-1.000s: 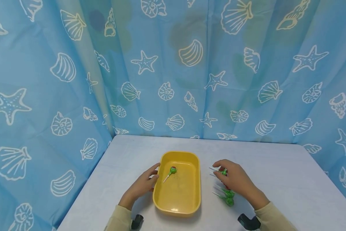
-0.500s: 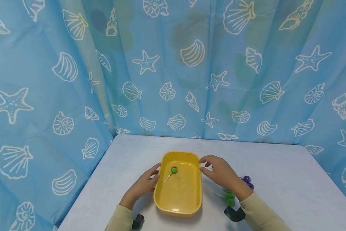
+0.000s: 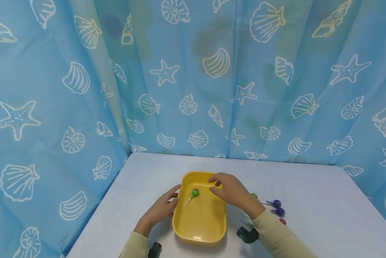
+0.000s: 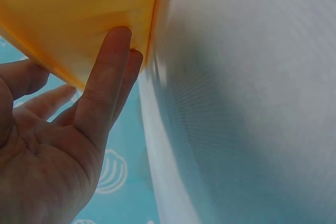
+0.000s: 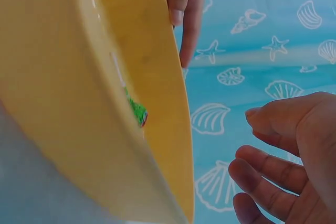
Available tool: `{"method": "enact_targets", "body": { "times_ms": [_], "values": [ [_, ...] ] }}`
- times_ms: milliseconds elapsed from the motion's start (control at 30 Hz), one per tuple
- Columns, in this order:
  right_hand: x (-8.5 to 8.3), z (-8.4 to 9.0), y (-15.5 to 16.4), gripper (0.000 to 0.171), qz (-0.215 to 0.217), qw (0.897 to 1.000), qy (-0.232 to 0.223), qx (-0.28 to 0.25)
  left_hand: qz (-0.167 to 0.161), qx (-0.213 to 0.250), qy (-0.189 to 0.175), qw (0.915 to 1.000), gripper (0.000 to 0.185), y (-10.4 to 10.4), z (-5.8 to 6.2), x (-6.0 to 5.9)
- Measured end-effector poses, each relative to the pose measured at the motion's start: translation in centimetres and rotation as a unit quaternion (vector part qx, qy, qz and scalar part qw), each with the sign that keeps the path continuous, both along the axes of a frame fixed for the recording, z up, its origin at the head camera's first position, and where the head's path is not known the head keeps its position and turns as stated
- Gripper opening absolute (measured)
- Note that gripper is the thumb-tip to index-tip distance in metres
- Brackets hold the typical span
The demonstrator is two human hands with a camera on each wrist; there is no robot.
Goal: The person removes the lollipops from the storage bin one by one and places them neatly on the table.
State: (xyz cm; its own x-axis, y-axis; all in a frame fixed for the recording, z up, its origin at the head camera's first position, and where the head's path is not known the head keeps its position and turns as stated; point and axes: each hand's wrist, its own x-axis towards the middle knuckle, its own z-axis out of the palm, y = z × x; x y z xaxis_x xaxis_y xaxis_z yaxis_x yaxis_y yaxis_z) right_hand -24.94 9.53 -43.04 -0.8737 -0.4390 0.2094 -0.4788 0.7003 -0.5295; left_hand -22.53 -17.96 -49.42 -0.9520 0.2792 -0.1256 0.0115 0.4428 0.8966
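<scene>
A yellow tray (image 3: 200, 224) sits on the white table, with one green-wrapped lollipop (image 3: 195, 192) lying inside near its left wall. My left hand (image 3: 160, 208) rests at the tray's left side; in the left wrist view its straight fingers (image 4: 102, 85) touch the outer wall. Over the tray's far right corner hovers my right hand (image 3: 230, 190). In the right wrist view, the thumb and fingers of that hand (image 5: 294, 161) are loosely bent and apart, with nothing seen between them. The green lollipop (image 5: 137, 111) shows past the near wall there.
To the right of the tray, partly hidden by my right forearm, lie a green lollipop (image 3: 254, 195), two purple lollipops (image 3: 276, 204) and a red one (image 3: 282, 221). A blue curtain (image 3: 193, 79) with shell prints hangs behind the white table (image 3: 325, 208).
My right hand has moved left from the lollipops on the table to over the tray's far right corner. Purple lollipops have come into view. My left hand stays at the tray.
</scene>
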Motion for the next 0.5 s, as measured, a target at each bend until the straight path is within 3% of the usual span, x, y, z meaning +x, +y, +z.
{"method": "enact_targets", "body": {
  "times_ms": [167, 500],
  "values": [
    [-0.4, -0.2, -1.0, 0.021, 0.026, 1.000, 0.000, -0.001, -0.001, 0.004, 0.000, 1.0000, 0.054, -0.1, -0.1, 0.1],
    [-1.6, -0.4, -2.7, 0.024, 0.020, 0.999, -0.037, 0.010, -0.004, 0.002, 0.002, 1.0000, 0.054, -0.2, -0.1, -0.1]
  ]
}}
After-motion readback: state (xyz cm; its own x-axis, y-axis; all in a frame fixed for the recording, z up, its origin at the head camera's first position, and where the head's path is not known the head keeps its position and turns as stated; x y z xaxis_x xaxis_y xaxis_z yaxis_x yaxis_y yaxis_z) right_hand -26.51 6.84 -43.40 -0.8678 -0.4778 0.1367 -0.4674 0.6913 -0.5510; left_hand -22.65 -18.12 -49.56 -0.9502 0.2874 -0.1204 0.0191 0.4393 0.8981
